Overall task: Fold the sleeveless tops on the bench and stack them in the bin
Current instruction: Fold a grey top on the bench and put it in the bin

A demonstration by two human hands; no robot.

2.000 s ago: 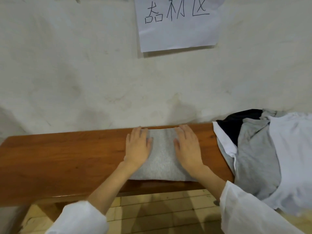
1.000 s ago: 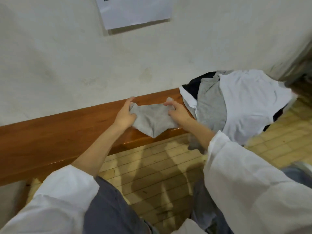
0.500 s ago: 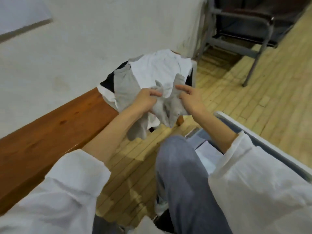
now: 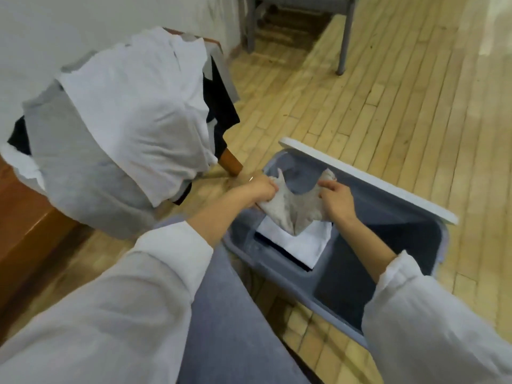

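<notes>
Grey folded top (image 4: 293, 210) — sagging, rumpled, over bin (image 4: 368, 180)

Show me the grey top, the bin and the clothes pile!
grey top (image 4: 293, 214): head view, its sagging middle.
bin (image 4: 368, 182): head view, white far rim.
clothes pile (image 4: 133, 112): head view, top white garment.

Arms outstretched, left hand (image 4: 261, 189) and right hand (image 4: 336, 202) in pinching grips.
</notes>
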